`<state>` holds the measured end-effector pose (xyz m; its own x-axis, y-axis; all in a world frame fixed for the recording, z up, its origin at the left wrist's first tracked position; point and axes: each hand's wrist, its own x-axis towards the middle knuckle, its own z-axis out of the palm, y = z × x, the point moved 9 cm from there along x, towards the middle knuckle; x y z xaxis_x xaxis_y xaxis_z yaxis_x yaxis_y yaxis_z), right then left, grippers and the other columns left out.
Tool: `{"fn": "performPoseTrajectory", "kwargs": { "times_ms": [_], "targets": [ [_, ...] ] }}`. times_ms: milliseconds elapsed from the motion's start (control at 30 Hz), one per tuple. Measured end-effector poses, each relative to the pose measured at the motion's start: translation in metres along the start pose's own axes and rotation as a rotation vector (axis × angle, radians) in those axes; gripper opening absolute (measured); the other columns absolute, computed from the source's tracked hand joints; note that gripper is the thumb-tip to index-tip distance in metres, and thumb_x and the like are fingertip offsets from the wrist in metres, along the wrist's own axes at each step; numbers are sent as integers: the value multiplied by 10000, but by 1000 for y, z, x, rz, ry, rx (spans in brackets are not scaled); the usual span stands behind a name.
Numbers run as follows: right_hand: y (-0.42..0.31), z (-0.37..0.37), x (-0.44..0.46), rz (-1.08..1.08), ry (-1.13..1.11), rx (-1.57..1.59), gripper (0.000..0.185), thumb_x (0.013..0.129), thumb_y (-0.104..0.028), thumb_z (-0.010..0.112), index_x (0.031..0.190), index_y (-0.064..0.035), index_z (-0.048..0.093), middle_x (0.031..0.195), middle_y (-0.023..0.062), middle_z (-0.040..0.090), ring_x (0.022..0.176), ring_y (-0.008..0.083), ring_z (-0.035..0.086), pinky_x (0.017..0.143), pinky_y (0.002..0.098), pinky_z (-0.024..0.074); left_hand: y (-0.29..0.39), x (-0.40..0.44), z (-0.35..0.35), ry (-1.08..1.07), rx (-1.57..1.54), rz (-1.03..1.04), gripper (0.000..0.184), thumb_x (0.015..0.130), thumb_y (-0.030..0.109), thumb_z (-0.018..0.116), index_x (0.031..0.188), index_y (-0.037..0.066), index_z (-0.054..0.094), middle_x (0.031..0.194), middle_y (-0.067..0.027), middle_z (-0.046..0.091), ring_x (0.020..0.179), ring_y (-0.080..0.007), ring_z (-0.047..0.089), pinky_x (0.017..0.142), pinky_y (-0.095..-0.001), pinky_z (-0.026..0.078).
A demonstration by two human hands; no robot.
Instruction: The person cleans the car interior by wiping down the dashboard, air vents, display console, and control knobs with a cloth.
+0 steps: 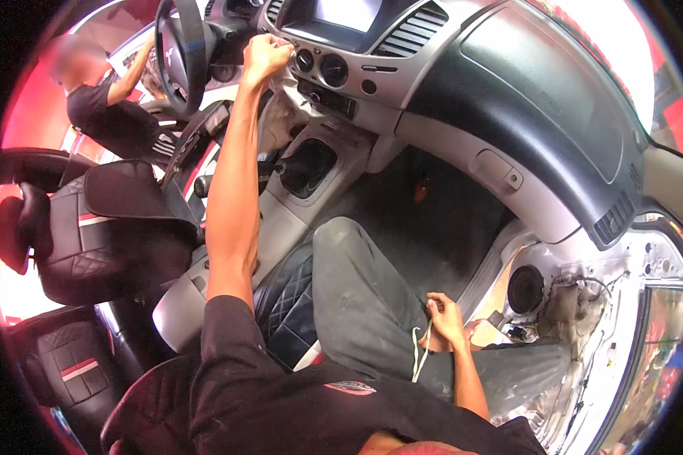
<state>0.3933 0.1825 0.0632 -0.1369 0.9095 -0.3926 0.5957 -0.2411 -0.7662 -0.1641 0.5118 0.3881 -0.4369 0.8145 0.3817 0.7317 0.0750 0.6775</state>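
Observation:
My left hand (267, 58) reaches to the centre dash, its fingers closed at the left side of the climate dials (305, 61). Whatever those fingers grip is too small to make out. Over my right thigh, beside the light drawstring (420, 355) of my grey trousers (372, 288), my right hand (445, 317) is held with its fingers curled together. Anything inside it is hidden. The display screen (347, 14) sits above the dials, and the gear lever surround (309, 167) lies below them.
Another person (110, 114) is beyond the steering wheel (180, 57), at the far side, one arm raised toward the wheel. The driver's seat (121, 227) stands left. At right are the glovebox (497, 171) and an open door with bare metal (622, 303), a speaker (526, 288) and wiring.

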Motion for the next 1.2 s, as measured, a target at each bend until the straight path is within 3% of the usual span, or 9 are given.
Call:
{"fn": "performPoseTrajectory", "kwargs": {
  "times_ms": [100, 267, 400, 533, 633, 700, 800, 1000, 1200],
  "targets": [
    [0, -2, -2, 13, -5, -13, 252, 969, -172, 655, 1175, -36, 704, 947, 171, 749, 868, 262, 729, 797, 380, 557, -16, 11, 6, -28, -77, -17, 203, 858, 185, 778, 976, 24, 742, 836, -13, 701, 726, -75, 583, 657, -251, 464],
    [6, -2, -1, 2, -10, -58, 248, 986, -155, 642, 1194, -35, 705, 958, 134, 766, 891, 210, 741, 816, 344, 577, -24, 24, 13, -59, -258, 70, 159, 906, 109, 753, 1008, -7, 714, 893, -47, 721, 777, -94, 626, 699, -233, 488],
    [12, 0, 0, -8, -2, -34, 249, 983, -151, 645, 1194, -31, 703, 961, 141, 766, 905, 211, 743, 820, 343, 576, -49, 27, 14, -7, -630, -50, 189, 862, 95, 793, 994, -29, 737, 962, -94, 752, 847, -141, 679, 736, -265, 525],
    [8, -1, -1, -4, 3, 5, 260, 976, -167, 641, 1174, -10, 700, 972, 176, 754, 877, 252, 731, 796, 370, 555, -67, 20, 9, 126, -727, -105, 187, 858, 102, 789, 988, -22, 740, 959, -101, 764, 855, -156, 700, 758, -298, 549],
    [13, 0, 0, 16, 9, 13, 260, 976, -167, 641, 1176, -12, 700, 982, 181, 755, 877, 256, 734, 801, 370, 558, -54, 11, -4, 342, -321, 118, 188, 854, 129, 781, 995, 10, 748, 929, -120, 775, 866, -186, 727, 775, -335, 555],
    [9, -2, -2, 30, -1, 2, 264, 975, -168, 641, 1180, -11, 699, 986, 186, 754, 887, 262, 736, 806, 372, 559, -17, -17, -17, 432, -133, 289, 112, 850, 95, 734, 925, 18, 703, 870, -185, 732, 844, -316, 738, 754, -391, 550],
    [10, -2, 0, 1, -4, 11, 269, 973, -171, 642, 1185, -16, 698, 992, 192, 753, 896, 275, 739, 811, 379, 562, 3, -34, -15, 469, 13, 576, 59, 861, 26, 685, 891, 2, 640, 845, -194, 674, 799, -393, 681, 712, -451, 527],
    [1, -2, -1, -1, -2, -22, 259, 980, -153, 644, 1195, -18, 696, 959, 158, 760, 888, 231, 739, 798, 358, 574, -1, -40, -1, 342, 216, 498, 150, 943, 94, 618, 1050, 7, 677, 977, -236, 681, 894, -424, 682, 798, -491, 553],
    [-6, -2, -3, -45, 5, -44, 262, 974, -159, 649, 1182, -9, 700, 976, 173, 755, 887, 250, 735, 806, 371, 569, 2, -49, 16, 155, 460, 407, 203, 967, 148, 593, 1044, -32, 646, 994, -275, 669, 910, -440, 685, 825, -501, 565]
  ]
}}
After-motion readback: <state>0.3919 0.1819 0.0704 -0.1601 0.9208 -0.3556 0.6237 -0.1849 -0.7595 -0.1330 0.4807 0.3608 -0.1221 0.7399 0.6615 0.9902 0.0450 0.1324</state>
